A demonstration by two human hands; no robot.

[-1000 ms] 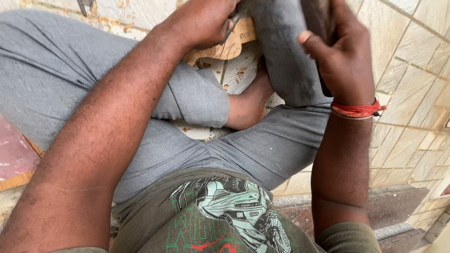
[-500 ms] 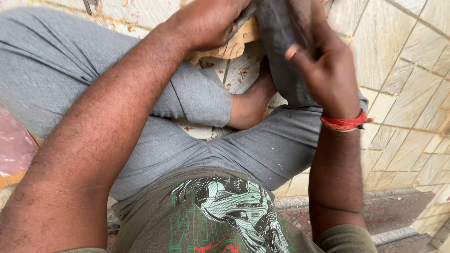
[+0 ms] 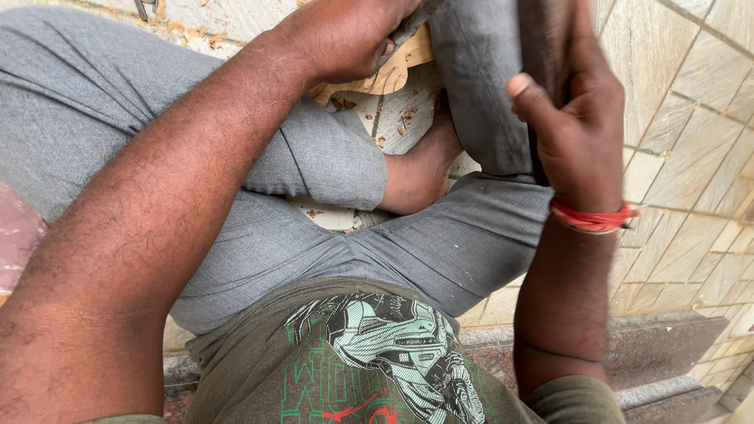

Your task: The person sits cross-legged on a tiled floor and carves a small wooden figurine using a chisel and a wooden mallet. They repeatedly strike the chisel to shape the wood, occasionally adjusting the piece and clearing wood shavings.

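Note:
I sit cross-legged in grey trousers. My left hand (image 3: 345, 31) is at the top centre, fingers curled around a thin grey metal tool (image 3: 416, 17) that the frame edge mostly cuts off. It presses on a pale carved wooden piece (image 3: 393, 74) lying against my raised knee. My right hand (image 3: 581, 133), with a red thread band (image 3: 593, 218) on the wrist, grips a dark brown wooden block (image 3: 542, 47) upright, just right of the knee. The block and the hand are motion-blurred.
My bare foot (image 3: 420, 169) rests on the floor between my legs. Wood chips (image 3: 408, 118) lie scattered on the beige tiled floor (image 3: 691, 157). A dark stone step edge (image 3: 652, 353) runs at the lower right, and a reddish slab (image 3: 16, 243) shows at the left.
My right hand with the dark block has dropped slightly and its thumb now points left. My left hand stays on the wooden piece.

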